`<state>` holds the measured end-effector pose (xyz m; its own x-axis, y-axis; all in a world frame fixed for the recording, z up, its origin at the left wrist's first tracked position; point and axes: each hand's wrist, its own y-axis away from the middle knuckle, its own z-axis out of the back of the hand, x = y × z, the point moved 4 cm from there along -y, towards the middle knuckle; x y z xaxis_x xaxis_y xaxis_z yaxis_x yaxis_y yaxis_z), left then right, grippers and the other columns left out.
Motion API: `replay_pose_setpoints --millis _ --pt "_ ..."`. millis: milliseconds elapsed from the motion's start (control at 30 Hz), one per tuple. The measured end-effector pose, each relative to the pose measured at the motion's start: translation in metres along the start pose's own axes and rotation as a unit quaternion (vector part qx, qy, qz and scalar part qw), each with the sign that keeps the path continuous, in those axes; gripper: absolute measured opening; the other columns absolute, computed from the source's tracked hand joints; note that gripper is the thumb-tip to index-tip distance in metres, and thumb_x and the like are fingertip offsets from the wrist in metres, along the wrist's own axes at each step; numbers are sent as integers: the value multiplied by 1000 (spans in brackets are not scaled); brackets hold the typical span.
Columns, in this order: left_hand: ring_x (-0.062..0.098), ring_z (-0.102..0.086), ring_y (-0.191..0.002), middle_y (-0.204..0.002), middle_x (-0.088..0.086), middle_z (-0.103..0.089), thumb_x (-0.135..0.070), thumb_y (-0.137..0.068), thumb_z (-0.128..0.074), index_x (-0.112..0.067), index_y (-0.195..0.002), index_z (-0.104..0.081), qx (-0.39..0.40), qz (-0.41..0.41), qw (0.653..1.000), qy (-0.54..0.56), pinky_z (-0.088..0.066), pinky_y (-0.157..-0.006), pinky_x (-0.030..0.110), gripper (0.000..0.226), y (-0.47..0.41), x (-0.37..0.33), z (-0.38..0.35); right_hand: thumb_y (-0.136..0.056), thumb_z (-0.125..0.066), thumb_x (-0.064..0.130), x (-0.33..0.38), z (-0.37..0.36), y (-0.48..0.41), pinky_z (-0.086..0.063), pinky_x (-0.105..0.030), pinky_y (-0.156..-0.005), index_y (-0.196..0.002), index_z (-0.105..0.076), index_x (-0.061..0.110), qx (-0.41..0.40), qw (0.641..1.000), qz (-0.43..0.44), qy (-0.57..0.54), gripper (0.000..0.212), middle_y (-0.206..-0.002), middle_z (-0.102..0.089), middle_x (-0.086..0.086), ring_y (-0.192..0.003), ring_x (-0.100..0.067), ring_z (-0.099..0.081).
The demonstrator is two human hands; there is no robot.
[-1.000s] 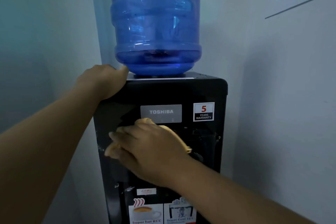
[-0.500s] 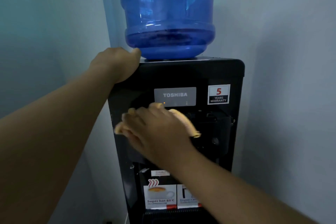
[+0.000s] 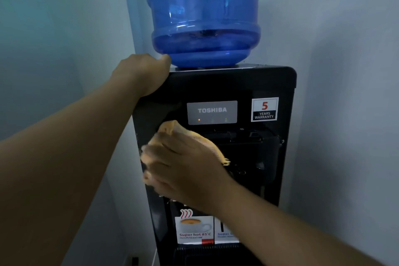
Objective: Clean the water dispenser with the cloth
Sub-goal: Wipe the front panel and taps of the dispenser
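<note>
Head view, black water dispenser (image 3: 216,84), pale walls (image 3: 345,114)

The left hand (image 3: 144,73) is gripping the top left corner of the water dispenser (image 3: 216,84). Just right of this hand, the water bottle (image 3: 203,17) is standing on the dispenser top. The right hand (image 3: 183,166) is lying below the left hand, pressing the cloth (image 3: 170,128) against the dispenser front. The cloth is protruding above and to the right of the right hand. The brand panel (image 3: 212,112) is sitting just above the right hand, with the warranty sticker (image 3: 264,109) further right. The tap recess (image 3: 254,153) is lying right of the right hand. The hot-drink label (image 3: 194,230) is sitting below it.
</note>
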<state>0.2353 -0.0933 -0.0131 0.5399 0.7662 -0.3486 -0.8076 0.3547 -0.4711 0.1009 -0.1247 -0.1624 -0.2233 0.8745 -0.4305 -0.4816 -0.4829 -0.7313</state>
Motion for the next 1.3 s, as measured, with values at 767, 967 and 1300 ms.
replay_pose_setpoints --millis 767,967,1300 --pt "41 -46 -125 -143 26 -46 -49 -100 -23 -5 -140 -47 -38 7 999 -3 -36 -95 40 64 0 0 0 -89 -57 44 -37 8 43 -40 -48 -101 -126 -63 10 -68 969 -213 108 51 -122 -64 -18 -111 -38 -60" --pt "41 -46 -124 -143 26 -46 -48 -101 -22 -4 -140 -46 -36 13 999 7 -36 -94 41 64 4 -1 -1 -94 -45 30 -21 -9 46 -24 -44 -119 -146 -42 8 13 988 -55 144 57 -152 -39 -16 -142 -32 -35" --pt "40 -46 -125 -142 26 -47 -46 -102 -23 -3 -140 -45 -41 -4 999 23 -35 -93 38 62 12 -4 1 -81 -55 22 -38 17 21 -35 -41 -70 -96 -69 21 -64 965 -241 83 20 -92 -64 -8 -81 -34 -58"
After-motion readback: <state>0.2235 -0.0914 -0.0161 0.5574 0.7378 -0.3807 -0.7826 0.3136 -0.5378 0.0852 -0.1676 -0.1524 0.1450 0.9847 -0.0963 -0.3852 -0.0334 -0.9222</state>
